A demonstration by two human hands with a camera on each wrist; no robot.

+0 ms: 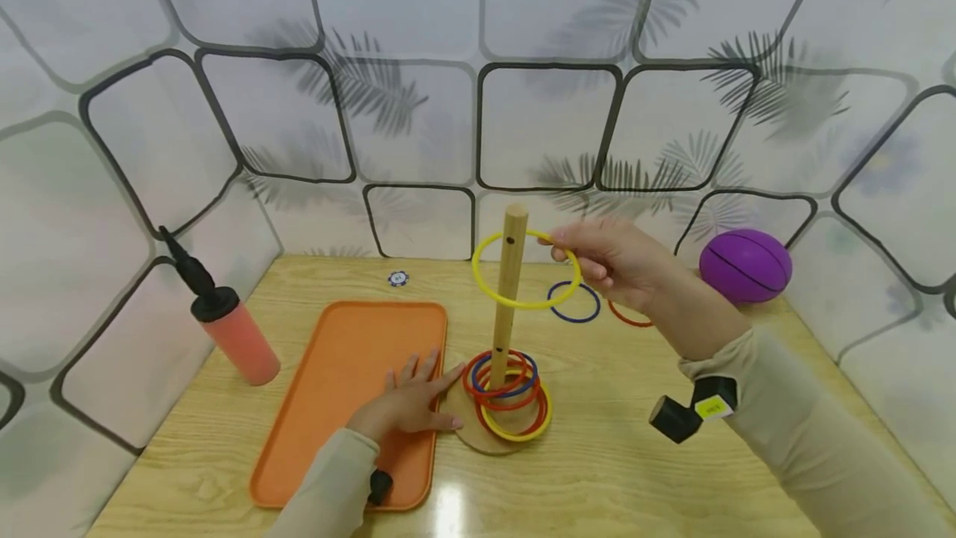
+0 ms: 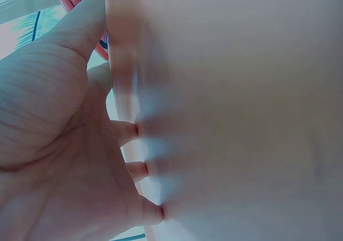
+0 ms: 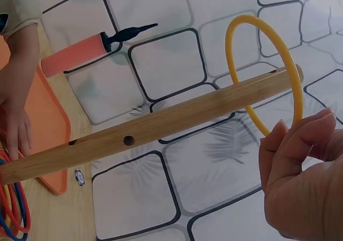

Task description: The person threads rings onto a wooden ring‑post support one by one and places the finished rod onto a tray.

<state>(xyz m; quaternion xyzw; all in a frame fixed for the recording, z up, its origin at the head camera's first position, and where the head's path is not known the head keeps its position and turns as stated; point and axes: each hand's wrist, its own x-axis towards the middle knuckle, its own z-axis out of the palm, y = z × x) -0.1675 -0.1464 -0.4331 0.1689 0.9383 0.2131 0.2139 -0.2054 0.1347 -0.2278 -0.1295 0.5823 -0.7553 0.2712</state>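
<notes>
My right hand [image 1: 616, 260] pinches a yellow ring [image 1: 526, 306] between thumb and fingers. The ring encircles the upper part of an upright wooden post [image 1: 509, 272]; in the right wrist view the post [image 3: 182, 115] passes through it. Red, blue and yellow rings [image 1: 515, 395] lie stacked round the foot of the post, some tilted, over a round wooden base [image 1: 474, 430]. My left hand [image 1: 407, 405] has its fingers spread over the right edge of an orange tray [image 1: 358, 355], with thumb and index finger reaching the base. Its palm [image 2: 59, 134] shows in the left wrist view.
Behind my right hand a blue ring [image 1: 573, 320] and a partly hidden red ring [image 1: 631, 322] lie on the table [image 1: 597, 455]. A purple ball [image 1: 745, 266] sits at the back right. Left are a pink hand pump [image 1: 242, 343] and, further back, a small chip [image 1: 398, 278].
</notes>
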